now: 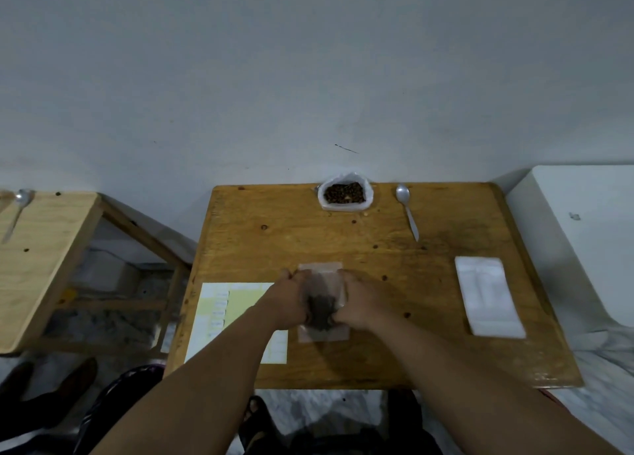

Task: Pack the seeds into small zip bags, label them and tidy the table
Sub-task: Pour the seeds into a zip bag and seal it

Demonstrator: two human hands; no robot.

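Both hands (291, 298) (360, 300) grip the seed-filled zip bag (320, 303), fingers curled.

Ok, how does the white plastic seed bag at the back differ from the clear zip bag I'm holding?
The white plastic bag stands open, untouched; the clear zip bag is gripped by the left hand and right hand. The white bag is milky, the zip bag see-through. Both hold seeds.
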